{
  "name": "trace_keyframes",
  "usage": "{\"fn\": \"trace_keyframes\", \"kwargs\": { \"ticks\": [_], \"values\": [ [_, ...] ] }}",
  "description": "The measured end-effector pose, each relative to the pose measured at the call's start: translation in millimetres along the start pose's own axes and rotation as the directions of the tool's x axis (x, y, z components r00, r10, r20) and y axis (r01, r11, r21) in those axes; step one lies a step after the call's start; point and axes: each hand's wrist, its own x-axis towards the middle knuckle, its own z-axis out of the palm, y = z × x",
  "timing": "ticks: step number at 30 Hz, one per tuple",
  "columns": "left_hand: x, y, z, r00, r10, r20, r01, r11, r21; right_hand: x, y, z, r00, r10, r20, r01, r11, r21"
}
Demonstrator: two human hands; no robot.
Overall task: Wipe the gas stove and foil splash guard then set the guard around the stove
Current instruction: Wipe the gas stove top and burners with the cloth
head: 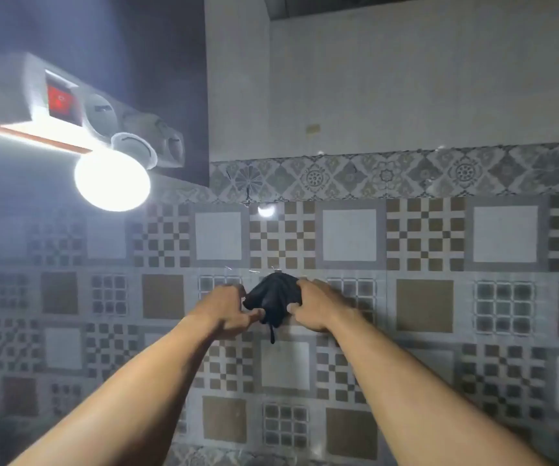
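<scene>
Your left hand (229, 306) and right hand (315, 306) are both raised in front of the patterned tiled wall (426, 237), and each one grips a side of a dark cloth (273, 299). The fingers are curled and pinching the fabric, which bunches between the two hands and hangs close to the tiles, with a thin tail dangling below. Up on your left, a lit bulb (112, 180) glares under a white socket strip (80, 105) with a red switch (59, 99). The stove and the foil guard lie outside this view.
</scene>
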Motion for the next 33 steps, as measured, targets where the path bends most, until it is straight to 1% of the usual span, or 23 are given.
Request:
{"fn": "trace_keyframes", "kwargs": {
  "ticks": [2,6,10,14,18,21,24,28,31,33],
  "values": [
    [10.9,-4.7,5.5,1.000,-0.020,-0.022,0.020,1.000,-0.010,10.0,-0.4,6.7,0.999,-0.002,-0.047,0.001,1.000,-0.030],
    [28.8,-5.1,19.1,0.999,0.012,-0.053,-0.014,0.999,-0.036,30.4,3.4,21.9,0.993,-0.034,-0.113,0.025,0.997,-0.076],
    [38.0,-1.3,32.4,0.999,0.025,-0.044,-0.029,0.995,-0.100,47.5,3.2,34.7,0.986,-0.044,-0.163,0.031,0.996,-0.085],
    [45.0,5.5,39.4,0.998,-0.004,-0.066,-0.012,0.970,-0.244,57.6,-1.1,37.9,0.973,0.015,-0.231,0.001,0.997,0.071],
    [49.4,10.0,32.1,0.999,-0.039,-0.020,0.029,0.927,-0.374,61.2,-1.4,29.0,0.970,0.129,-0.206,-0.081,0.971,0.226],
    [46.2,7.1,20.3,0.998,-0.056,-0.010,0.045,0.882,-0.468,54.3,2.2,14.4,0.970,0.137,-0.201,-0.089,0.969,0.232],
    [36.8,5.0,7.5,0.997,-0.078,-0.021,0.057,0.871,-0.489,35.3,8.9,-3.5,0.980,0.148,-0.136,-0.111,0.963,0.247],
    [9.9,15.3,0.0,0.998,-0.058,0.037,0.068,0.900,-0.431,4.2,21.1,-12.6,0.979,0.192,0.062,-0.201,0.955,0.220],
    [-10.4,32.2,5.0,0.986,-0.096,0.139,0.148,0.885,-0.442,-22.7,27.0,-14.5,0.962,0.218,0.163,-0.252,0.938,0.239],
    [-24.5,46.4,11.8,0.964,-0.131,0.232,0.232,0.842,-0.487,-40.9,32.7,-14.7,0.947,0.248,0.204,-0.301,0.905,0.301]
  ]
}}
